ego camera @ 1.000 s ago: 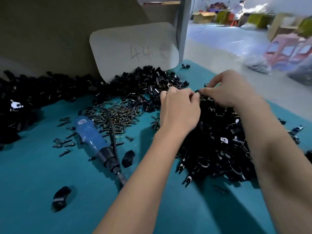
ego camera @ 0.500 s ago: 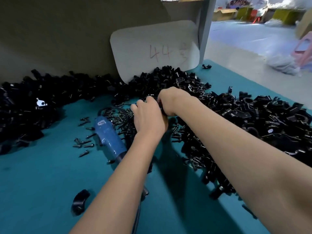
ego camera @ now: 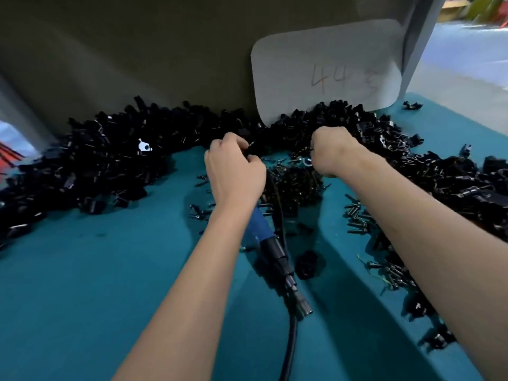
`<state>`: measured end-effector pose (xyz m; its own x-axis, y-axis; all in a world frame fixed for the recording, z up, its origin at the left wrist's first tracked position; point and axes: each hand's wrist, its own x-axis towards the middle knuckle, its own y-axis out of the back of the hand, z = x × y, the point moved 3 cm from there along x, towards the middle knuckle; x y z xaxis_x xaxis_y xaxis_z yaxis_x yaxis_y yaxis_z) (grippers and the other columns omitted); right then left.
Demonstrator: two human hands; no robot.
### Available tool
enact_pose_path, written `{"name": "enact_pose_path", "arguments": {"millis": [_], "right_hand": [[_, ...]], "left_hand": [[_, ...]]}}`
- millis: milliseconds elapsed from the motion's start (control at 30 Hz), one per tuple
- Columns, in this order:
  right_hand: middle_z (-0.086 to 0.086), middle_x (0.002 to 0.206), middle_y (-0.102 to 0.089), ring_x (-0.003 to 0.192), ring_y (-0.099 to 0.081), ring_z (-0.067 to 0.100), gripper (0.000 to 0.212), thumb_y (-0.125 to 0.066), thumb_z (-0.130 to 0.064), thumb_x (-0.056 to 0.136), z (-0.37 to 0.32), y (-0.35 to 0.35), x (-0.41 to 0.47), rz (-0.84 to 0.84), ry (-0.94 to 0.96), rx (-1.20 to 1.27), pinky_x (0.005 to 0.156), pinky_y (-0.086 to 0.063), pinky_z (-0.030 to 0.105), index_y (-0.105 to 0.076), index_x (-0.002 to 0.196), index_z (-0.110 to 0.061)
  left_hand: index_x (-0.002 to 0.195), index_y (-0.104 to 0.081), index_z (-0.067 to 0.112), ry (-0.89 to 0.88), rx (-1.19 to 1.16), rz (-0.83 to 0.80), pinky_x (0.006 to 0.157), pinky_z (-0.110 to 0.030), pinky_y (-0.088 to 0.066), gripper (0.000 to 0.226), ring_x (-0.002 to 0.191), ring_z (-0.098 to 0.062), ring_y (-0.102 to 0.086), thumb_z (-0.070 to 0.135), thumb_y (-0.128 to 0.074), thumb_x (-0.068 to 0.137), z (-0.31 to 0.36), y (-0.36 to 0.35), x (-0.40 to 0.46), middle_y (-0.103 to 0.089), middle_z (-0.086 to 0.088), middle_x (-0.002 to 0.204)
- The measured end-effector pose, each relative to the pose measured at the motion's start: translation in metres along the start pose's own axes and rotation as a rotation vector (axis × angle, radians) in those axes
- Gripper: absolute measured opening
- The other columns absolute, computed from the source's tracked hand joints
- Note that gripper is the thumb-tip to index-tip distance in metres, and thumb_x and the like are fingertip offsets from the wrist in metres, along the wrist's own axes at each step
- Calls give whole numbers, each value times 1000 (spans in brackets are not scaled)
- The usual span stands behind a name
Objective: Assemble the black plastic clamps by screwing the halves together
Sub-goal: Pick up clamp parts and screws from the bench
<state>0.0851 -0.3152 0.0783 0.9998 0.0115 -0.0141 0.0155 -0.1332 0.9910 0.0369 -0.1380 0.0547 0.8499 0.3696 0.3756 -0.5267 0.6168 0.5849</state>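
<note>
A: Hand status?
B: Left hand point(ego camera: 235, 171) curled, pinching a black clamp half point(ego camera: 250, 149); right hand point(ego camera: 331, 152) fisted (contents cannot be told).
A: Clamp stock?
B: Clamp pile point(ego camera: 110, 163) along the teal table point(ego camera: 82, 298); screws point(ego camera: 294, 185) between hands, beside the blue screwdriver point(ego camera: 261, 229).

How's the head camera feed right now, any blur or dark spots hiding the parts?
Head view: black clamp pile merges into one dark mass; top-right background is motion-smeared; wide-angle bends the edges; arms shadow the teal table; both hands are sharp.
</note>
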Motion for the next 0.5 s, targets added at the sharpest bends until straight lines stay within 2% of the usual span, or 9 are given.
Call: {"name": "enact_pose_path", "arguments": {"millis": [67,133,167,233,300,333,400,500], "right_hand": [[23,102,-69,73,-55,28,23,-48,-4,100,-29,-1,-3,36,38,258,70,-47,36,-70,105,2],[27,112,-71,73,-59,23,31,-42,-8,106,-49,-7,-16,14,63,613,68,-48,35,-70,113,5],[24,110,-72,69,-65,18,34,-39,-9,108,-62,-14,-23,-19,67,794,64,-51,34,-71,111,2],[14,98,-73,56,-64,7,35,-36,-9,110,-90,-28,-39,-138,66,1107,53,-48,27,-71,110,-8],[11,86,-72,53,-60,9,36,-36,-7,110,-114,-38,-52,-247,80,1274,48,-44,24,-70,114,-15],[11,84,-71,56,-61,11,37,-36,-4,109,-122,-41,-58,-289,85,1337,48,-45,24,-70,116,-18],[12,86,-69,65,-65,17,44,-35,4,106,-133,-47,-65,-361,106,1443,52,-50,25,-72,116,-19],[16,92,-66,74,-67,22,49,-33,15,101,-141,-50,-73,-454,142,1568,58,-54,23,-73,117,-9]], "left_hand": [[111,-67,19,27,86,91,101,-39,-43,21,118,-29,-49,15,-62,90,-29,29,4,-55,-2,115],[115,-67,19,89,235,127,105,-43,-40,26,125,-34,-41,20,-64,89,-56,44,5,-54,-8,126],[119,-65,18,146,332,136,107,-46,-38,31,130,-37,-37,24,-66,88,-73,56,5,-50,-11,135],[130,-60,13,266,493,136,114,-53,-28,46,143,-40,-26,29,-68,88,-109,81,7,-36,-16,154],[143,-50,10,339,563,76,122,-57,-16,57,153,-39,-13,28,-65,91,-140,100,8,-23,-17,166],[148,-46,11,346,576,43,124,-57,-12,59,155,-38,-10,27,-62,93,-151,106,7,-22,-16,167],[145,-49,11,281,601,43,125,-57,-11,52,154,-38,-16,22,-60,96,-161,110,3,-37,-15,161],[124,-60,14,174,636,102,115,-52,-27,29,139,-36,-37,16,-63,96,-157,107,-4,-57,-11,139]]}}
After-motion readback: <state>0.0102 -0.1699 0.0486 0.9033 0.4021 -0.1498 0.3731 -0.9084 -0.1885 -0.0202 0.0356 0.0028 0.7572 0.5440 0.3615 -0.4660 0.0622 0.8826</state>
